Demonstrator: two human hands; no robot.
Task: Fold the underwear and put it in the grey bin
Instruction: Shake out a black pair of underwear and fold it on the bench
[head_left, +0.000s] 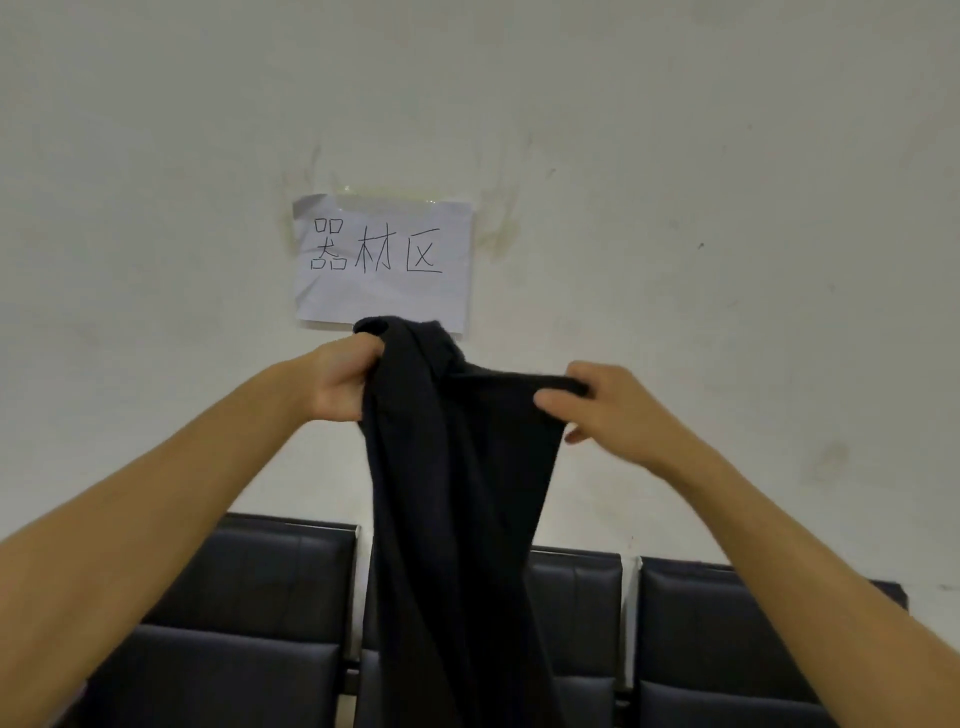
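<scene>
Head view: you held the black underwear (457, 467) up in the air before a white wall (675, 208), both arms raised. Your left hand (340, 382) gripped its upper left edge in a curled fist; your right hand (608, 410) pinched the stretched band at upper right between thumb and fingers. The cloth hung down over a row of dark padded seats (244, 597). A paper sign (382, 260) was taped to the wall just above the garment
</scene>
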